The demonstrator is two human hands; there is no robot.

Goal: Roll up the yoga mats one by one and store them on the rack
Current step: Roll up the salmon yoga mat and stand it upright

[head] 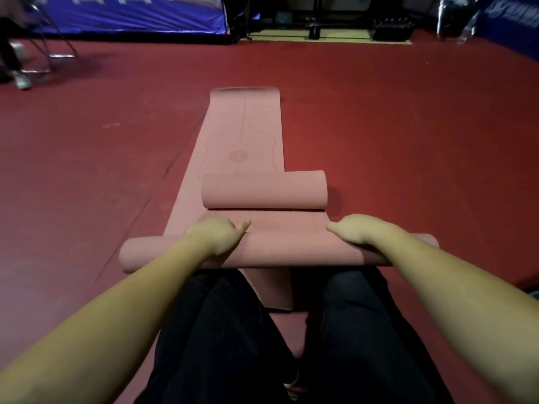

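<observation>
I can't read a single word from here. The blue banner (128, 13) behind the unrolled pink mat (245, 132) carries pale lettering, cropped and blurred; the mat's printed circle and lines spell nothing legible.

Dim indoor light, soft overall blur, wide-angle bending at the edges, faint shadows on the red floor (408, 126)

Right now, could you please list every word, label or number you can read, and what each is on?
None can be read.
Blue banner: white letters, cut off and blurred.
Right banner: white letters, cut off.
Flat mat: faint lines and a round mark, no legible text.
</observation>
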